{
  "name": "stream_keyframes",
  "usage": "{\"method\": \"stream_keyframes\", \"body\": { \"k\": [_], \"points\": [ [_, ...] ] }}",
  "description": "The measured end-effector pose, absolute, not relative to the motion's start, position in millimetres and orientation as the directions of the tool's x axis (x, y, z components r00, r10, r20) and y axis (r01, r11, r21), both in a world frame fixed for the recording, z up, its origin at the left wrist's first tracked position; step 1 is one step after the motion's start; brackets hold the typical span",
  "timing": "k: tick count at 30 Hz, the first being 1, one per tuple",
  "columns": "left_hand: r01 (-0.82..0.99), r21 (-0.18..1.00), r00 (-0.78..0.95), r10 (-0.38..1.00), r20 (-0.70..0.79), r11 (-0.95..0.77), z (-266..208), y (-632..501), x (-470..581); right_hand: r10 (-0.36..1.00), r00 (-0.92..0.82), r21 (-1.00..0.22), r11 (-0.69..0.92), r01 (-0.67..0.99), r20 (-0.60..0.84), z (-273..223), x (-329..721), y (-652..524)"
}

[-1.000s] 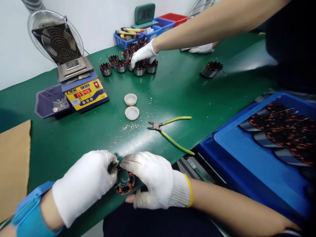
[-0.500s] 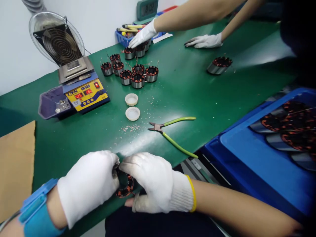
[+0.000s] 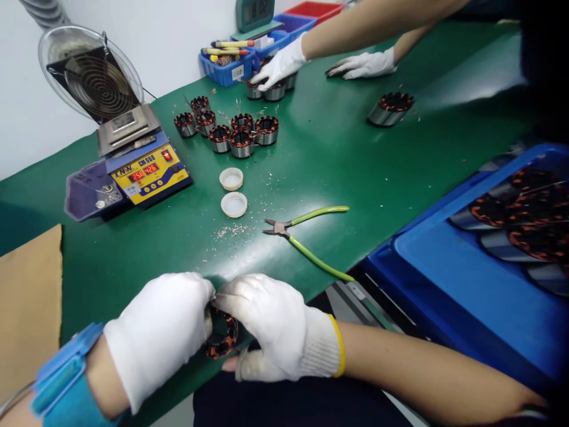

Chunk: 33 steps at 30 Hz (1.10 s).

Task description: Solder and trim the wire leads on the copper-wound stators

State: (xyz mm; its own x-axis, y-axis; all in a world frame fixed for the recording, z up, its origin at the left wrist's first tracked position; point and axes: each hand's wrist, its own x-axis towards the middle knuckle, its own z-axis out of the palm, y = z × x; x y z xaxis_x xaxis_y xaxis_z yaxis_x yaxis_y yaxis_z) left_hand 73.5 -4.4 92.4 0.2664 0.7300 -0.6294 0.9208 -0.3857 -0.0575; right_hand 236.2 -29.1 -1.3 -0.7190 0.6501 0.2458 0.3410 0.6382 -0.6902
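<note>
A wound motor stator (image 3: pixel 225 339), a ring with copper coils, is between my two gloved hands at the table's near edge. My left hand (image 3: pixel 171 329) is closed at its left rim; its fingertips are mostly hidden. Around the stator's right and far side curls my right hand (image 3: pixel 267 332), its index fingertip meeting the left hand's fingers at the top. Beyond my hands lie green-handled cutters (image 3: pixel 279 228), jaws apart, beside small wire clippings (image 3: pixel 229 231). Two shallow white caps (image 3: pixel 233 204) stand just behind the clippings.
Several stators (image 3: pixel 241 142) are grouped mid-table. A co-worker's gloved hand (image 3: pixel 284 64) rests on others; a single stator (image 3: pixel 391 109) stands right. A solder pot (image 3: pixel 149 175) is at left, cardboard (image 3: pixel 31 290) nearer. A blue crate (image 3: pixel 427 267) holds more stators at right.
The co-worker's hand has shifted right with the stators under it, away from the blue bin. My view has moved slightly; my hands stay around the stator. The solder pot's digits differ.
</note>
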Motion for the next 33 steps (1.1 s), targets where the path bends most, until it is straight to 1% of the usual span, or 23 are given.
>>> {"method": "stream_keyframes", "body": {
  "k": [5,9,12,14,18,21,23,27,29,31,33],
  "points": [
    [0.920,-0.151,0.193,0.750,-0.633,-0.363,89,-14,79,0.650,-0.730,-0.629,0.662,0.408,0.210,-1,232,-33],
    [0.925,-0.128,0.212,0.764,-0.609,-0.359,86,-21,75,0.669,-0.720,-0.517,0.689,0.507,0.185,4,230,-38],
    [0.948,-0.055,0.234,0.802,-0.550,-0.315,83,-27,67,0.691,-0.701,-0.421,0.697,0.581,0.176,11,229,-40],
    [0.968,0.040,0.235,0.832,-0.502,-0.248,79,-30,61,0.692,-0.700,-0.385,0.702,0.599,0.175,14,229,-40],
    [0.966,0.233,0.207,0.879,-0.429,-0.114,70,-34,52,0.690,-0.699,-0.367,0.709,0.602,0.186,14,229,-40],
    [0.951,0.304,0.177,0.895,-0.410,-0.049,67,-35,50,0.697,-0.689,-0.354,0.706,0.613,0.198,13,229,-41],
    [0.932,0.362,0.137,0.888,-0.439,0.035,68,-33,50,0.703,-0.685,-0.355,0.701,0.619,0.194,14,229,-41],
    [0.831,0.490,0.084,0.811,-0.579,0.264,70,-22,47,0.695,-0.699,-0.393,0.698,0.599,0.169,16,229,-39],
    [0.772,0.530,0.100,0.756,-0.646,0.350,70,-15,41,0.684,-0.712,-0.445,0.693,0.567,0.159,15,231,-37],
    [0.718,0.564,0.142,0.708,-0.692,0.408,68,-12,34,0.673,-0.723,-0.523,0.678,0.517,0.158,11,234,-36],
    [0.678,0.595,0.159,0.704,-0.692,0.432,67,-15,27,0.667,-0.725,-0.606,0.652,0.455,0.174,7,238,-34]
  ]
}}
